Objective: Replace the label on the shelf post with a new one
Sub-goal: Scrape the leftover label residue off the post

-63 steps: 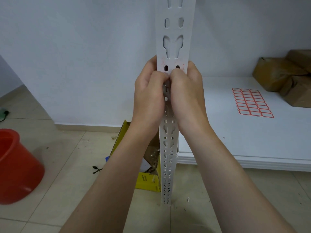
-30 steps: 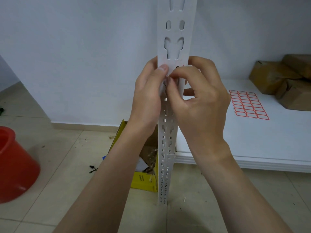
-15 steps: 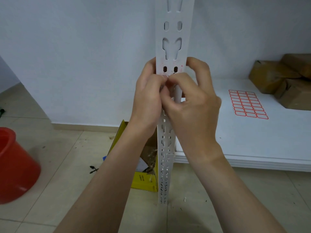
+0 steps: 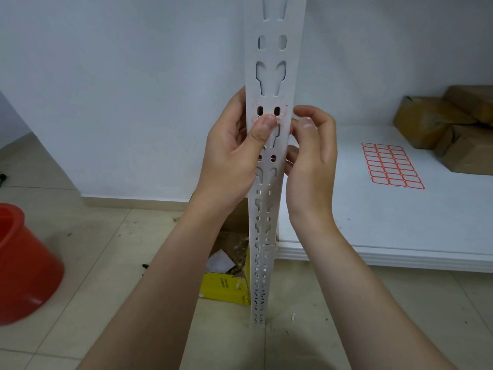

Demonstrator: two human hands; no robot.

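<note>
Count: two hands, one shelf post [image 4: 272,53], one label sheet [image 4: 392,166], one red bucket [image 4: 21,263].
Left hand [image 4: 229,156]: you wrap the post, thumb pressed on its front.
Right hand [image 4: 312,156]: curled at the post's 3 o'clock edge; whether it pinches anything is unclear.
Old label: only red residue [image 4: 253,104], 12 o'clock of your left thumb.
Cut off or hidden: bucket at 9 o'clock; yellow box [image 4: 224,285] partly behind the post.
Label sheet: on the shelf [image 4: 373,222], 3 o'clock, well apart from your right hand.

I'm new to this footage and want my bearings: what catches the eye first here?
The white slotted shelf post rises up the middle, the left hand gripping it with its thumb pressed on the front, the right hand at its right edge. Next come the red bucket on the floor at far left and the sheet of red-bordered labels on the white shelf board at right.
</note>
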